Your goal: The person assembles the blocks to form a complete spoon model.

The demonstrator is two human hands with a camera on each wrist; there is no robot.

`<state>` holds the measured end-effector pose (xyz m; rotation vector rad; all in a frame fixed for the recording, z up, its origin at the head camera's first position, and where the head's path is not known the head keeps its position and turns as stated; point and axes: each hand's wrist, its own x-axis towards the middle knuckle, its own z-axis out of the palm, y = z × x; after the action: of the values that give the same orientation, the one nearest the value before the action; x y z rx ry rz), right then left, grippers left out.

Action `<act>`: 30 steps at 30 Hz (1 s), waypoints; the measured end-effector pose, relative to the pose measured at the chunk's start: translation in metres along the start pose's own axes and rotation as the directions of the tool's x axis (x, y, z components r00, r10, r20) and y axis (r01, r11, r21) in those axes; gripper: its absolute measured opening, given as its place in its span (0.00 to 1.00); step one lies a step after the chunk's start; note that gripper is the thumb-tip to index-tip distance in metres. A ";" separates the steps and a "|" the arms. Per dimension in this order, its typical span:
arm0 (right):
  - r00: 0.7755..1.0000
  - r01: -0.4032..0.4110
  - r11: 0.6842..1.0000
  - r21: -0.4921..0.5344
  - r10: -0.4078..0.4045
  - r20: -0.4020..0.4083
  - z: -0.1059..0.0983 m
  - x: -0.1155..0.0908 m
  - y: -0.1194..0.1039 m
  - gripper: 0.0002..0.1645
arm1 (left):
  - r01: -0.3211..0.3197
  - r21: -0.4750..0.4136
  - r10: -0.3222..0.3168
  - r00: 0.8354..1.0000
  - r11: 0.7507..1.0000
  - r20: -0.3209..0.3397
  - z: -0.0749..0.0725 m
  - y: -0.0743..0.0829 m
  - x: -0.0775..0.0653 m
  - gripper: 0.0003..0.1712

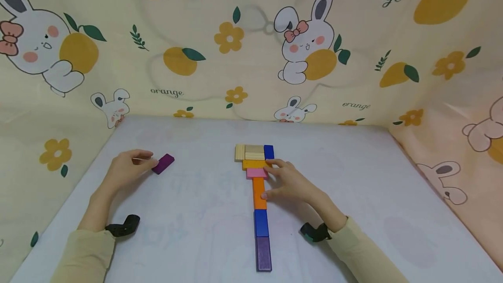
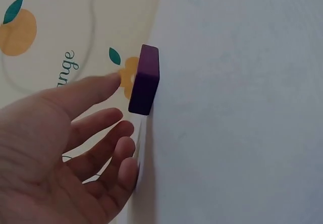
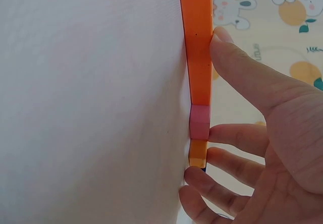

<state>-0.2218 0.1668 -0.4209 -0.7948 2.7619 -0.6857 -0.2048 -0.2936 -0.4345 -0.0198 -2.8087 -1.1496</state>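
At the left of the table a dark purple block [image 1: 163,164] lies on its own. My left hand [image 1: 127,167] is beside it, loosely bent fingers [image 2: 103,85] close to the block and not wrapped round it. In the middle runs a line of blocks: purple [image 1: 263,253] nearest me, then a blue block [image 1: 261,223], a long orange block [image 1: 259,193], a pink block [image 1: 255,173] and a yellow-orange block [image 1: 253,164]. Spread along the line's right side is my right hand [image 1: 292,182], its thumb at the orange block and fingertips at the pink and yellow-orange ones.
Beyond the yellow-orange block sit several plain wooden blocks [image 1: 254,152] and a small blue block [image 1: 269,151]. The white table [image 1: 196,230] ends at a patterned cloth [image 1: 251,69] with rabbits and oranges. Black straps with cameras [image 1: 125,226] are on both wrists.
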 end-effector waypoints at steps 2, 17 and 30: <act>1.000 -0.005 1.000 -0.002 0.005 0.001 0.000 0.000 -0.001 0.52 | 0.015 -0.004 -0.015 0.999 1.000 0.043 0.000 -0.001 0.001 0.33; 0.999 -0.035 0.999 0.011 0.035 -0.001 0.001 0.001 0.000 0.51 | 0.002 0.001 -0.002 0.994 1.000 0.109 0.004 -0.001 0.001 0.33; 0.999 -0.048 0.999 0.005 0.048 0.007 0.001 0.001 -0.001 0.52 | 0.026 0.000 -0.026 0.995 1.000 0.099 0.006 0.003 0.000 0.30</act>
<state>-0.2216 0.1649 -0.4208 -0.7257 2.7626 -0.6792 -0.2051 -0.2866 -0.4367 -0.0419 -2.9020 -1.1878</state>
